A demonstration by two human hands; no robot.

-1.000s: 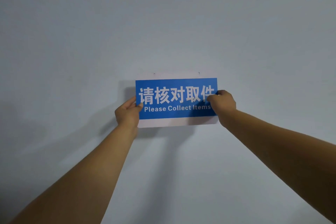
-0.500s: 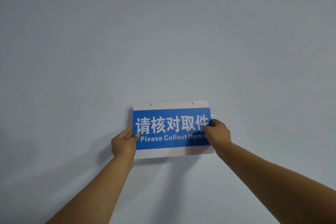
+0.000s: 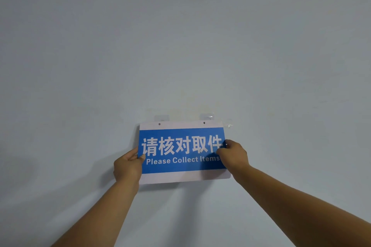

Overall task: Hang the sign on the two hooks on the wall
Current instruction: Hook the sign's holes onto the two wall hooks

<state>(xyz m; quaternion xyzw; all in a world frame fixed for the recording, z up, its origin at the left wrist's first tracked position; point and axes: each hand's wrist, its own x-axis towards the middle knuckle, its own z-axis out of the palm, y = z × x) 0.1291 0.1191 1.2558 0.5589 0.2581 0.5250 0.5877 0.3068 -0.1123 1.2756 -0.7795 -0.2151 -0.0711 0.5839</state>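
- The sign (image 3: 183, 151) lay flat against the wall (image 3: 180, 46), its top edge just beneath two clear hooks (image 3: 161, 117)
- left hand (image 3: 126, 166) clamped its left edge; right hand (image 3: 233, 155) pinched its right edge

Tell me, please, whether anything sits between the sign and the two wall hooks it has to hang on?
Nothing visible does. The sign, held by the left hand and right hand, sits just under the two clear adhesive hooks. Only bare wall surrounds them. A loose clear scrap lies off to the right.

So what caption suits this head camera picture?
Both hands, left and right, hold a blue sign just below two wall hooks.
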